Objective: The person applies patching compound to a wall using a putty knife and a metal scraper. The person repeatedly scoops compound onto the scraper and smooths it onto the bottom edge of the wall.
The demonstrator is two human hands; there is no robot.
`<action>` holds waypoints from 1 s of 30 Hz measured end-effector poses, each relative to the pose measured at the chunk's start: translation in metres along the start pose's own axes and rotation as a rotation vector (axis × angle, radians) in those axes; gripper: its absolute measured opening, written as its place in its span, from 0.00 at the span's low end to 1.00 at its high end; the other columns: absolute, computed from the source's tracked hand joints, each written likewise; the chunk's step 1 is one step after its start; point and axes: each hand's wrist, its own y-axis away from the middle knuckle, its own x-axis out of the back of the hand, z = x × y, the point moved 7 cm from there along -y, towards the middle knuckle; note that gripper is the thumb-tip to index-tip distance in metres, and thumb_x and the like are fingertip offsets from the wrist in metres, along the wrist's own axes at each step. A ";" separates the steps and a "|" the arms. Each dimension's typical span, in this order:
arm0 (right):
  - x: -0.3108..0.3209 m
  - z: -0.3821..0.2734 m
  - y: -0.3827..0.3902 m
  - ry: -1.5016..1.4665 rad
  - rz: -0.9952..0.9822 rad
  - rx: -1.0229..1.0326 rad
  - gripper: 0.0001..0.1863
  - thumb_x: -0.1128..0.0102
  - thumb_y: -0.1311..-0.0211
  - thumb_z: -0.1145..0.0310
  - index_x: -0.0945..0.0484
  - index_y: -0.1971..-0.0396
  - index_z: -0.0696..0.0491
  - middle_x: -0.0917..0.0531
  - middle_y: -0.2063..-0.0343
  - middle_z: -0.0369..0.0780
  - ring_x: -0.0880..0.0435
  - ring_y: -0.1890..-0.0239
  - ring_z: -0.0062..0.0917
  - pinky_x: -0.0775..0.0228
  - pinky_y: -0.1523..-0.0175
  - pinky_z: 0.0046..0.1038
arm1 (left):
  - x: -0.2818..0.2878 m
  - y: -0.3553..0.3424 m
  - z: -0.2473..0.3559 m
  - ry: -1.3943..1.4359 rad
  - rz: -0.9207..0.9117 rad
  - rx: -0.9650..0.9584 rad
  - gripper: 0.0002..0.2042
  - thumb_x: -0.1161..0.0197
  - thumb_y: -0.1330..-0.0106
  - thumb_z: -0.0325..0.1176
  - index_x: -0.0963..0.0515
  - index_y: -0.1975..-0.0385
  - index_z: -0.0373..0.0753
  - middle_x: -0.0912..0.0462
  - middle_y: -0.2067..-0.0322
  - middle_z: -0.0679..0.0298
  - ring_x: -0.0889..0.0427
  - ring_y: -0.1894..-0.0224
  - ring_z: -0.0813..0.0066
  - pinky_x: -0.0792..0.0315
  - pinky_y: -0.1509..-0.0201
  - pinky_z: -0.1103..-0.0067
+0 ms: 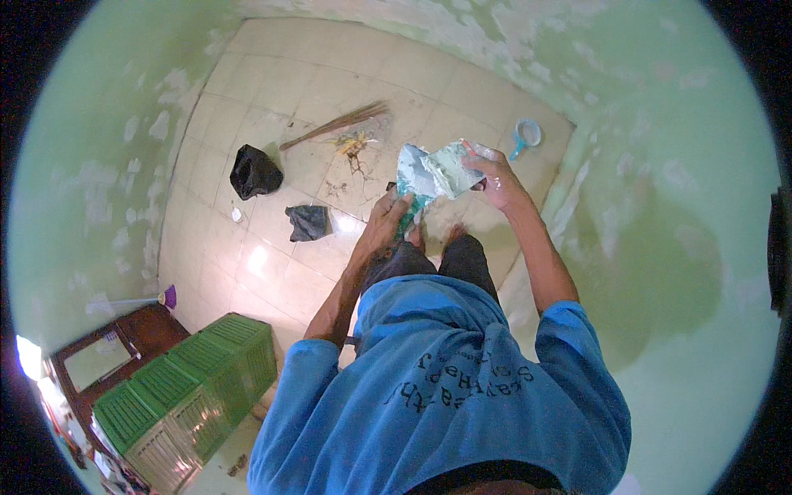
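My left hand point(384, 218) is wrapped round the teal handle of a putty knife point(414, 173), whose pale, putty-smeared blade points away from me. Closed on the edge of a flat, putty-coated spreader point(459, 167), my right hand point(498, 179) has whitish smears on its fingers. Thick white putty point(441, 172) lies along the spreader's left edge, where the two tools meet or overlap. Both are held in front of me, above my bare feet. How the right fingers grip underneath is hidden.
On the tiled floor lie a stick broom point(334, 125) beside some debris, a black bucket or bag point(255, 172), a dark cloth-like piece point(308, 223) and a pale blue dipper point(528, 133). Green slatted crates point(186, 379) stand at lower left. Patched green walls point(660, 165) enclose the corner.
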 end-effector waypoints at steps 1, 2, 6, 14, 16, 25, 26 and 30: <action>-0.007 -0.002 -0.001 -0.052 0.003 -0.009 0.22 0.39 0.50 0.62 0.27 0.55 0.55 0.26 0.74 0.30 0.31 0.76 0.15 0.41 0.75 0.22 | 0.000 0.004 0.002 -0.008 0.011 -0.017 0.16 0.50 0.33 0.43 0.28 0.56 0.36 0.25 0.73 0.68 0.31 0.76 0.81 0.35 0.73 0.82; -0.012 -0.005 -0.002 -0.104 0.005 -0.020 0.21 0.39 0.50 0.63 0.27 0.56 0.55 0.26 0.75 0.30 0.31 0.77 0.15 0.41 0.76 0.22 | -0.001 0.008 0.003 -0.017 0.022 -0.034 0.17 0.50 0.33 0.43 0.28 0.56 0.36 0.25 0.73 0.68 0.31 0.76 0.81 0.35 0.73 0.82; -0.009 0.001 -0.006 -0.229 -0.029 -0.028 0.17 0.39 0.49 0.67 0.27 0.59 0.56 0.26 0.75 0.32 0.31 0.78 0.16 0.43 0.80 0.20 | -0.013 0.021 0.000 -0.037 0.070 -0.050 0.18 0.51 0.33 0.44 0.29 0.54 0.36 0.24 0.70 0.67 0.29 0.72 0.80 0.33 0.68 0.81; 0.016 0.040 -0.039 -0.238 0.204 -0.068 0.17 0.38 0.50 0.71 0.31 0.61 0.57 0.28 0.75 0.33 0.29 0.76 0.18 0.37 0.79 0.22 | -0.038 0.021 0.010 -0.014 0.139 -0.090 0.19 0.52 0.32 0.42 0.31 0.51 0.33 0.23 0.62 0.63 0.27 0.63 0.74 0.33 0.57 0.80; 0.026 0.034 -0.036 -0.148 0.335 0.103 0.16 0.39 0.48 0.70 0.31 0.59 0.56 0.27 0.73 0.34 0.27 0.75 0.19 0.33 0.75 0.24 | -0.034 0.019 0.018 -0.120 0.239 -0.237 0.17 0.52 0.32 0.41 0.30 0.53 0.33 0.23 0.64 0.62 0.28 0.64 0.77 0.33 0.59 0.81; -0.069 -0.071 0.089 1.215 -0.103 1.330 0.20 0.42 0.54 0.75 0.23 0.56 0.52 0.23 0.66 0.38 0.25 0.63 0.33 0.30 0.58 0.32 | -0.018 0.015 0.007 0.326 0.240 0.075 0.14 0.56 0.31 0.40 0.32 0.64 0.35 0.26 0.77 0.64 0.28 0.81 0.79 0.33 0.79 0.81; -0.082 -0.064 0.090 1.257 -0.190 1.324 0.22 0.42 0.56 0.75 0.23 0.55 0.51 0.23 0.65 0.39 0.26 0.62 0.34 0.30 0.58 0.33 | -0.013 0.017 0.007 0.264 0.261 0.051 0.14 0.56 0.31 0.40 0.32 0.65 0.35 0.26 0.77 0.64 0.28 0.81 0.78 0.33 0.79 0.81; -0.107 -0.054 0.059 1.321 -0.124 1.249 0.20 0.44 0.55 0.76 0.22 0.57 0.51 0.23 0.65 0.40 0.25 0.61 0.33 0.30 0.56 0.34 | -0.005 0.020 0.016 0.124 0.248 0.006 0.13 0.56 0.31 0.40 0.32 0.65 0.35 0.26 0.77 0.64 0.28 0.80 0.77 0.33 0.78 0.80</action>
